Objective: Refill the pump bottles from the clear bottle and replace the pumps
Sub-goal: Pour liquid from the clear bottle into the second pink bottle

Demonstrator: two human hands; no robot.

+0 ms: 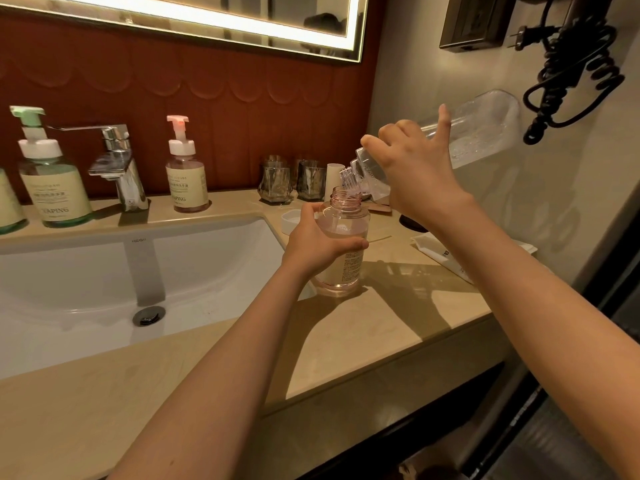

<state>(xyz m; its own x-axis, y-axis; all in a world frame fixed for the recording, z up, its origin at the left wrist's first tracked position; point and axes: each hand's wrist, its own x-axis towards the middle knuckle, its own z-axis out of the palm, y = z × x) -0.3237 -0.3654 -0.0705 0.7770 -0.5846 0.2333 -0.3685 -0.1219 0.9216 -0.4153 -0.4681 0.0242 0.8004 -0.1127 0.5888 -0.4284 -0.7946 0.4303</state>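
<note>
Right hand (415, 174) grips tilted clear plastic bottle (478, 133) over pumpless pink bottle (343, 244), steadied in left hand (315, 244); refill underway, pump unreplaced.

- Tabletop (363, 334): polished beige stone by the look, smooth, glossy enough to carry reflections.
- Sink (86, 282): white glazed ceramic, smooth and shiny.
- Faucet (117, 164): chromed metal, mirror-bright; drain plug (149, 315) also metal, duller.
- Clear bottle (485, 129): thin transparent plastic, inner wall beaded with droplets or bubbles.
- Open pink bottle (343, 237): see-through pink-tinted plastic, ridged thread at the neck, matt cream paper label.
- Green pump bottle (52, 181) and pink pump bottle (187, 181): tinted clear plastic bodies, matt cream labels, smooth opaque plastic pumps.
- Tumblers (277, 180): faceted glass, glinting.
- Wall panel (207, 81): red-brown, matt, scalloped relief.
- Coiled cord (575, 74): black, rubbery sheen.
</note>
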